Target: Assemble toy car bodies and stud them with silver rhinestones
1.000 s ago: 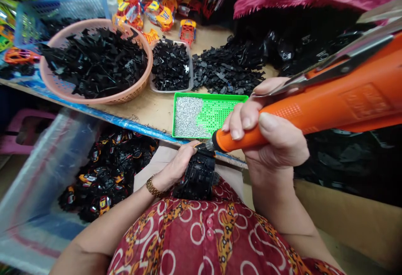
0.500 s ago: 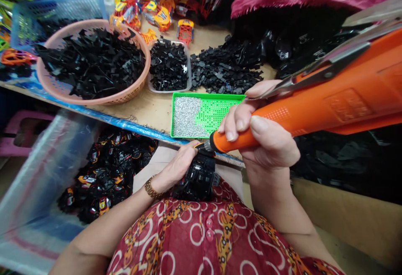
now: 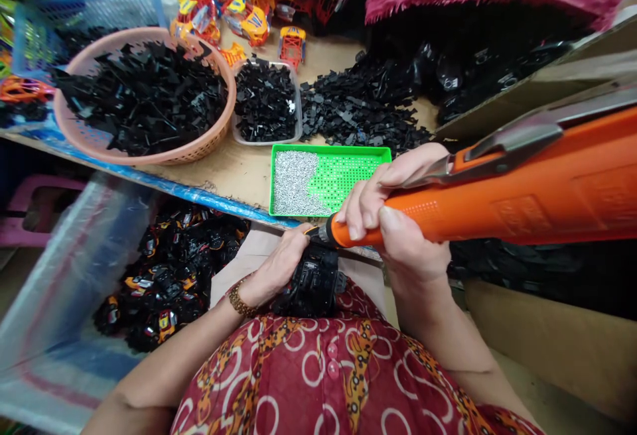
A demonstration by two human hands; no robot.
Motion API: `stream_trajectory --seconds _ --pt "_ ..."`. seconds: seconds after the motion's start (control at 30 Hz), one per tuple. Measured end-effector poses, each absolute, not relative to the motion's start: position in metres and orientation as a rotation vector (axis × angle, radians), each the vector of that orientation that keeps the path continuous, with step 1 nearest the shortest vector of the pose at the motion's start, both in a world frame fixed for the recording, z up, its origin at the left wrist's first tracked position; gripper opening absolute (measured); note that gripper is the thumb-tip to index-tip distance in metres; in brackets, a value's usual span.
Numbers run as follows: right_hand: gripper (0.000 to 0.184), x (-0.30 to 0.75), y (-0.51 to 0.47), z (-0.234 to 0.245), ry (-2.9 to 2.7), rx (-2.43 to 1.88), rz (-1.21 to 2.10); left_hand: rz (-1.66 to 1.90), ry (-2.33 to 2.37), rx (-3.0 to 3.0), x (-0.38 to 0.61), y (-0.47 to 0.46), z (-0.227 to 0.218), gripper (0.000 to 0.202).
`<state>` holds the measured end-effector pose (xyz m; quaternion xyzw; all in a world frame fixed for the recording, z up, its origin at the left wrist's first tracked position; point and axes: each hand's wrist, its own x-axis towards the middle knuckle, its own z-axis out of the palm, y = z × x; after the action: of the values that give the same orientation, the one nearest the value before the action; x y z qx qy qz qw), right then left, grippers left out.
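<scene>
My right hand (image 3: 398, 203) is wrapped round an orange electric screwdriver (image 3: 497, 203) with a metal lever along its top. The screwdriver's nose meets the far end of a black toy car chassis (image 3: 313, 279) lying against my patterned shirt; its bit is hidden. My left hand (image 3: 286, 256), with a bracelet at the wrist, grips the chassis from the left side, its fingers close to the screwdriver's nose. Just beyond, a green perforated tray (image 3: 353, 170) holds many small silver screws (image 3: 296, 183) heaped on its left side.
A pink basket (image 3: 226, 113) and a clear tub (image 3: 298, 117) hold black plastic pieces. More black pieces (image 3: 358, 110) lie loose on the table. Orange toy cars (image 3: 246, 20) stand behind. At lower left, a plastic-lined box (image 3: 50, 329) contains black toy cars. Cardboard (image 3: 547, 342) stands at right.
The screwdriver's body has swung lower toward me, and my right hand has shifted slightly left and down. My left hand and the chassis stay nearly in place.
</scene>
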<state>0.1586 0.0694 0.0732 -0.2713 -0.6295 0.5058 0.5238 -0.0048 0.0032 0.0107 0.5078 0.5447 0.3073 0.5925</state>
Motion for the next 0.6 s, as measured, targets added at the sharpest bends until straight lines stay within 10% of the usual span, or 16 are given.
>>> stream_trajectory --seconds 0.6 --pt "0.02 0.179 0.086 0.105 -1.292 -0.62 1.06 0.806 1.033 0.453 0.005 0.007 -0.002 0.027"
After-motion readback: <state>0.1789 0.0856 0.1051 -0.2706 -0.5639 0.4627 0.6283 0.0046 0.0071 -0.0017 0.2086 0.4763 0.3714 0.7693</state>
